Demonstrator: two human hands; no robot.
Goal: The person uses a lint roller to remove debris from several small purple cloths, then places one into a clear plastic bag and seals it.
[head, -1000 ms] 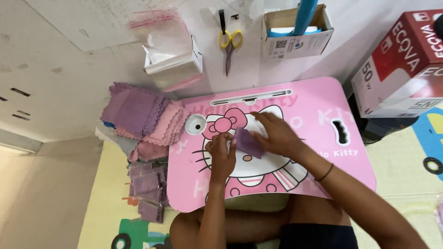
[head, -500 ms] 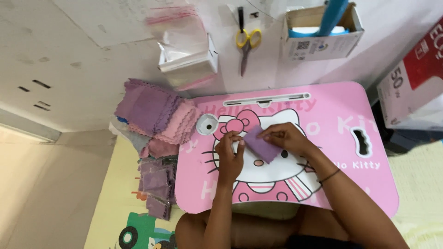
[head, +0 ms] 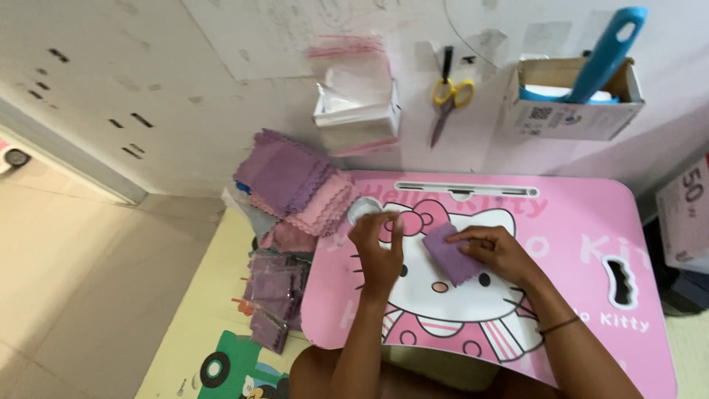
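Hands first, since that's where the change is: compared with a second ago my left hand (head: 378, 255) has come off the purple cloth (head: 452, 253) and now sits to its 9 o'clock, fingers loosely curled, index finger raised, nothing gripped that I can make out. It hovers just below the small white round thing (head: 363, 210) at the table's upper left, near it but I can't say touching. My right hand (head: 496, 250) stays on the cloth, fingers half closed, pinching the cloth's right edge and pressing it flat. The cloth itself looks more squared up and folded than it did half a second ago, so my guess is one fold is done and the left hand is freed up.

The cloth lies on the pink lap table (head: 583, 222), right over the cartoon cat print, around the middle.

Moving outward: at 10 o'clock from the hands there's a fanned stack of purple and pink cloths (head: 295, 185), with bagged ones (head: 269, 295) below it at 8 o'clock. At 12 o'clock a box of clear bags (head: 356, 111) hangs on the wall, then yellow-handled scissors (head: 447, 100), and at 2 o'clock a cardboard box (head: 572, 103) with a blue handle sticking out.
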